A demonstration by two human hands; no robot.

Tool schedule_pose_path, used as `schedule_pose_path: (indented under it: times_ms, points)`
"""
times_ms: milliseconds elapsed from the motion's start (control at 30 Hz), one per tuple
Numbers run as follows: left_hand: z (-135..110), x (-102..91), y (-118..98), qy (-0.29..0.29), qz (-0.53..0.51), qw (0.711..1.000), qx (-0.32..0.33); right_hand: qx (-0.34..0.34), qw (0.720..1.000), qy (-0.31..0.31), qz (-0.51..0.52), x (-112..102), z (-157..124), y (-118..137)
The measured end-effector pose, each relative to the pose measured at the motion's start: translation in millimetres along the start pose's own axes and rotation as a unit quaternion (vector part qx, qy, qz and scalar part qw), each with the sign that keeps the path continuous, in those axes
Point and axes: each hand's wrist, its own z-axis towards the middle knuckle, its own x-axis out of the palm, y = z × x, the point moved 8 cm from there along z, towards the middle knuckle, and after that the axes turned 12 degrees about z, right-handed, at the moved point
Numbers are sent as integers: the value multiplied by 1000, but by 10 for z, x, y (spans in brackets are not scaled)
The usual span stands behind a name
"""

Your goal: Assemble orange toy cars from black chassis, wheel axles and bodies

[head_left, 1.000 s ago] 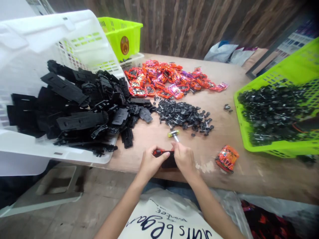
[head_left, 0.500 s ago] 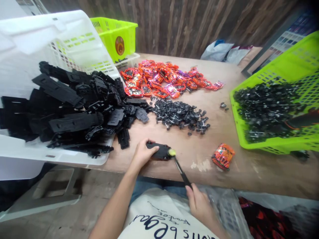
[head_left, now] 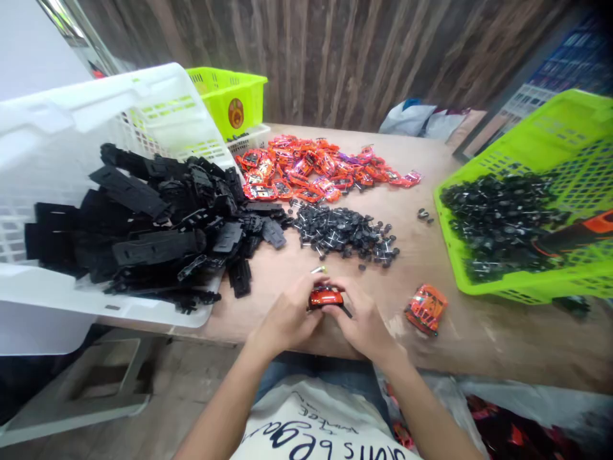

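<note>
Two bare hands meet at the near edge of the table [head_left: 268, 262], the left hand [head_left: 287, 316] and right hand [head_left: 361, 319] pinching one red toy car [head_left: 325, 296] between them. Their fingers are curled narrow around its two ends, thumbs on the near side, probably to keep it steady from both sides. Just beyond shows a small hammer [head_left: 318, 269]; whether any finger also grips it, I cannot tell. The wheels [head_left: 342, 231] lie farther off in the middle, seemingly heaped for easy reach by either hand. To the left, a white basket [head_left: 29, 137] is tipped toward the table, apparently so the black car bases [head_left: 153, 249] spill within reach. A single orange car [head_left: 426, 309] sits apart, right of the hands.
</note>
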Motion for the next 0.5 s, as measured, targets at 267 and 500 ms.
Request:
schedule_pose_path:
  times_ms: [267,500]
  points:
    - [-129,19,-83,-20,5,1000,22,-99,993,-29,-51,-13,-75,292]
    - [-183,-79,502,-50,252,949,-184,-88,946,-217,-225,-905,-565,-36]
